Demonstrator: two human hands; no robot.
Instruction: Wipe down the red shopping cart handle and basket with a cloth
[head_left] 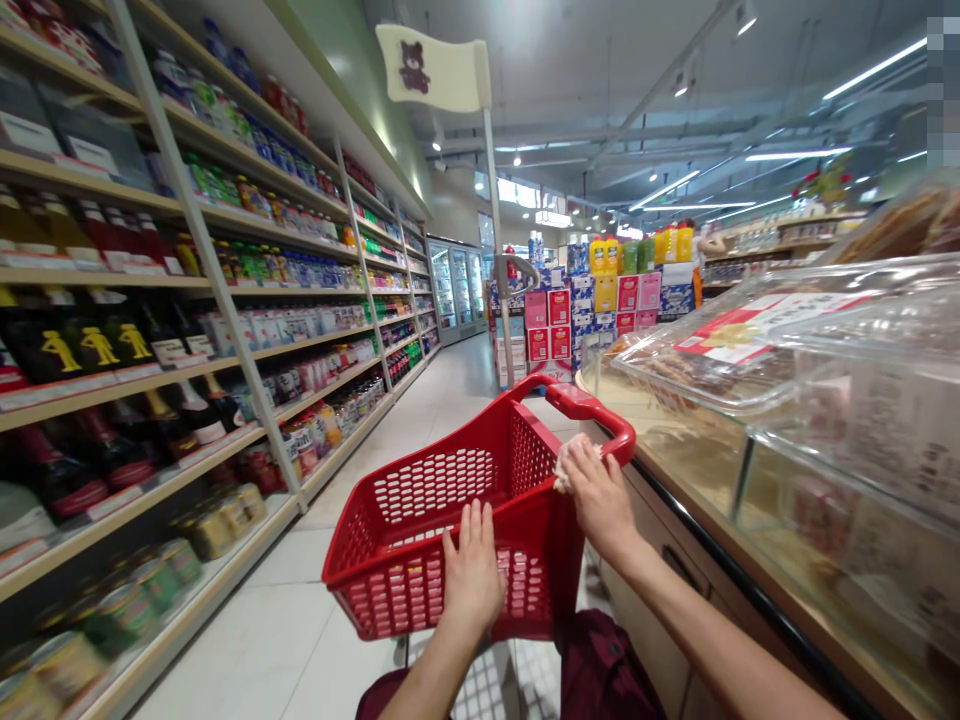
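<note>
Your right hand (pixel 602 500) presses a crumpled off-white cloth (pixel 562 474) beneath curved fingers on the red plastic shopping cart (pixel 534 528), below its handle; your left hand (pixel 474 578), open and empty, seems best used bracing the perforated near wall.

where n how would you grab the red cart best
Probably by the handle at the end of the cart on the picture's right, coming from above: its bar curves out beyond the basket part and looks slim enough for a hand to wrap round. The right hand and a pale cloth are close to its near end, so aim farther along.
</note>
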